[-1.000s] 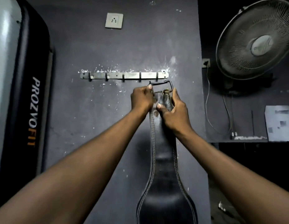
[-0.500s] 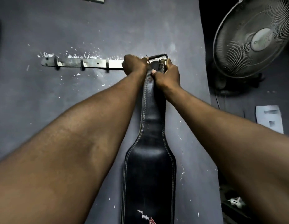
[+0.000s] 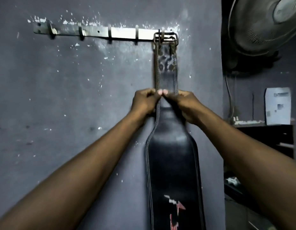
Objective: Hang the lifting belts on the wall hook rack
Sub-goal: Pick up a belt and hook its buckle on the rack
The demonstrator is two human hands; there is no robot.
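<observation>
A black leather lifting belt (image 3: 172, 163) with white stitching hangs flat against the grey wall. Its metal buckle (image 3: 166, 39) is looped over the rightmost hook of the steel hook rack (image 3: 97, 33). The belt's narrow strap runs down from the buckle and widens lower down, where a red and white logo shows. My left hand (image 3: 144, 102) grips the strap's left edge and my right hand (image 3: 188, 106) grips its right edge, thumbs meeting at the front, well below the buckle.
The other hooks on the rack carry nothing. A wall fan (image 3: 266, 25) hangs at the upper right. Below it a dark shelf (image 3: 263, 128) holds a white paper (image 3: 278, 105) and cables.
The buckle went onto the rightmost hook. Both hands slid from the buckle down the strap, and the view moved closer to the wall.
</observation>
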